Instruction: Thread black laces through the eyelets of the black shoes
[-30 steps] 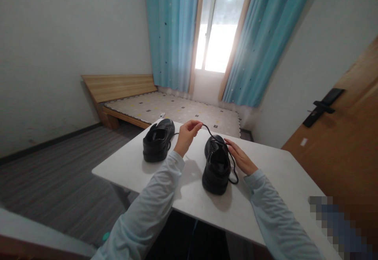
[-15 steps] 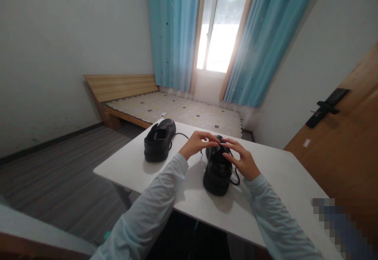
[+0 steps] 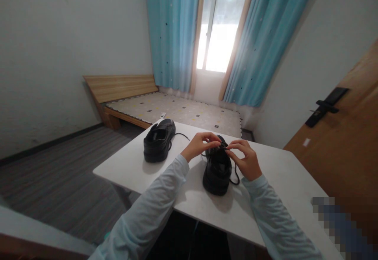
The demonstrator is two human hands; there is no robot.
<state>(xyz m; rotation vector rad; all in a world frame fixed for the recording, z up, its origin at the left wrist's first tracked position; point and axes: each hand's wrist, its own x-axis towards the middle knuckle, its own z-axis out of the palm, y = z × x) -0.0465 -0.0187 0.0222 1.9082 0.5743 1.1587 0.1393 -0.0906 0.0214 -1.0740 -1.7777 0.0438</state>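
A black shoe (image 3: 217,173) stands upright on the white table (image 3: 277,177), its heel toward me. My left hand (image 3: 201,145) is at the left of its lacing area, thumb and fingers pinched together near the laces. On the other side my right hand (image 3: 244,158) pinches a black shoelace (image 3: 223,147) between thumb and fingertips. A loose lace end loops onto the table at the shoe's right. Further left stands a second black shoe (image 3: 158,142), untouched, with its lace trailing to the right. What the left fingertips hold is too small to tell.
Behind the table is a bed (image 3: 177,106) with a patterned mattress and a small white object (image 3: 162,115) near its edge. Blue curtains (image 3: 177,35) frame a window. A wooden door (image 3: 342,134) with a black handle is at the right. A blurred patch covers the lower right.
My right thumb and fingers have closed together on the lace, where they were apart before. My left hand has shifted slightly right. Both shoes stand where they were.
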